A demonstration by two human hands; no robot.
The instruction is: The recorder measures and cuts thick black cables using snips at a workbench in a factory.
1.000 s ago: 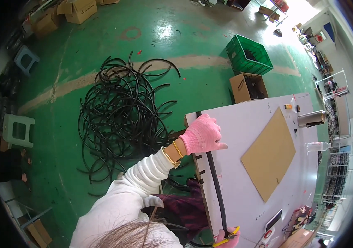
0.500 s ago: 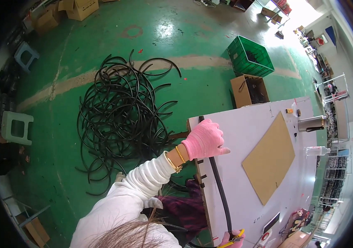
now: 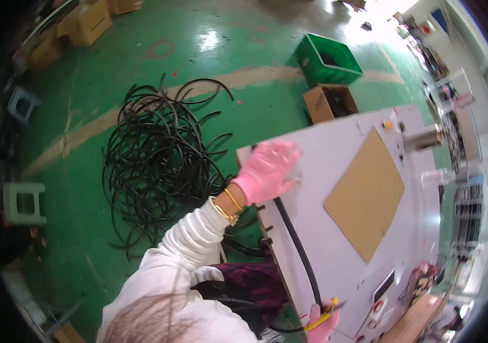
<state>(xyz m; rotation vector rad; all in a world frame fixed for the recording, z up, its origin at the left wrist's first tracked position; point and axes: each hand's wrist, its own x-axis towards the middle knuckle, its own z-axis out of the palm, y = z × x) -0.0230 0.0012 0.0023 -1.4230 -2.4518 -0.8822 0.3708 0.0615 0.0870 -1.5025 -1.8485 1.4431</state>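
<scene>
My left hand, in a pink glove, lies over the far stretch of a black tube along the table's left edge. Its fingers are stretched out and its thumb is apart. The tube's far tip shows just beyond the hand. At the near end of the table my right hand, also pink-gloved, is closed around a yellow-handled hand tool with a dark tip. The tube's near end runs into that hand; whether the fingers also grip it is hidden. More tube curves away to the left below the hand.
A large heap of black tubes covers the green floor to the left. On the white table lie a tan cardboard sheet and a phone. Beyond it stand a green crate and a cardboard box.
The whole view has shifted, so the table sits further up and left. My left hand's fingers are more stretched out. The right hand and yellow-handled tool show more fully.
</scene>
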